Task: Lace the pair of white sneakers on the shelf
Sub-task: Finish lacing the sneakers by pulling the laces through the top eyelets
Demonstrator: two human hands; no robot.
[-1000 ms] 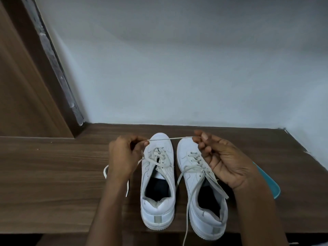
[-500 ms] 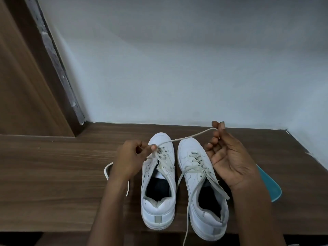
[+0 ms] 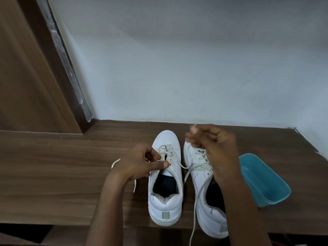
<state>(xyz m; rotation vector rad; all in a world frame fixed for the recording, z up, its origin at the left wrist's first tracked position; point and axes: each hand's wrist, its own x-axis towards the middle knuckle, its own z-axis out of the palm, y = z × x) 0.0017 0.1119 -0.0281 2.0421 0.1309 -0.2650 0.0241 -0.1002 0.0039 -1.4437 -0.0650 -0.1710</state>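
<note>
Two white sneakers stand side by side on the brown wooden shelf (image 3: pixel 53 174), toes toward the wall. The left sneaker (image 3: pixel 166 197) is partly laced; its lace (image 3: pixel 170 153) crosses the upper eyelets. My left hand (image 3: pixel 140 162) pinches that sneaker's left eyelet edge and lace between thumb and fingers. My right hand (image 3: pixel 213 148), blurred, hovers over the right sneaker (image 3: pixel 204 176) with fingers curled around a lace end that runs back to the left sneaker. Loose laces of the right sneaker trail over the shelf's front edge.
A teal plastic container (image 3: pixel 262 181) lies tilted to the right of the shoes. A white wall (image 3: pixel 177 68) closes the back and right. A wooden panel (image 3: pixel 26 77) stands at the left. A lace end (image 3: pixel 115 162) lies left of my left hand.
My right hand swung the lace end up and back toward the shoes, and the taut lace between the hands has slackened. My left hand shifted right onto the left sneaker's eyelets.
</note>
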